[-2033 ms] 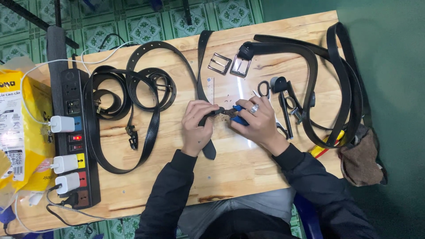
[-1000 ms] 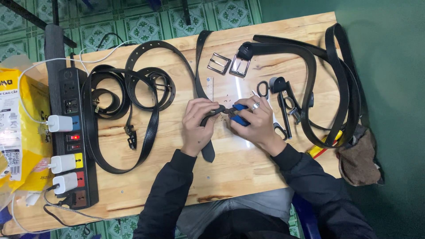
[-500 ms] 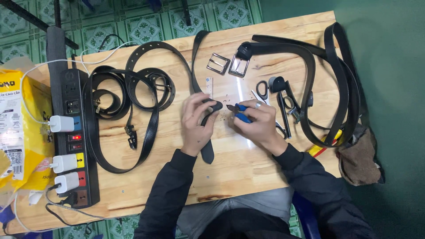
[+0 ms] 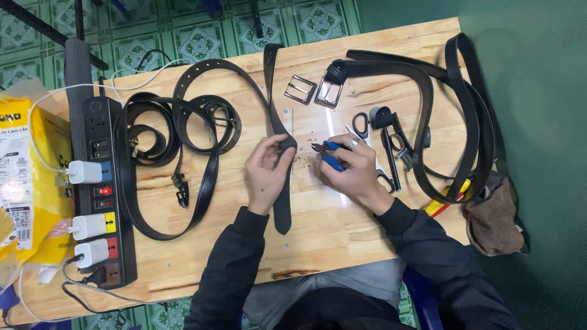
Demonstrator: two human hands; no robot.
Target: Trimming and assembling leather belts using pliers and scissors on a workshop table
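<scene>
Belt end [image 4: 287, 144] in left hand [image 4: 267, 173]

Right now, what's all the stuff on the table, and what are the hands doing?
Belt: one, black, mid-table, pinched by left hand.
Pliers: one, blue-handled, in right hand.
Other belts: several, black, coiled left and looped right.
Buckles: two, silver, top middle.
Scissors: one, black-handled, right of hands.
Power strip: one, black, left edge, chargers plugged in.
Bag: one, yellow, far left.
Table: one, wooden.
Left hand: holding belt.
Right hand: gripping pliers.
</scene>
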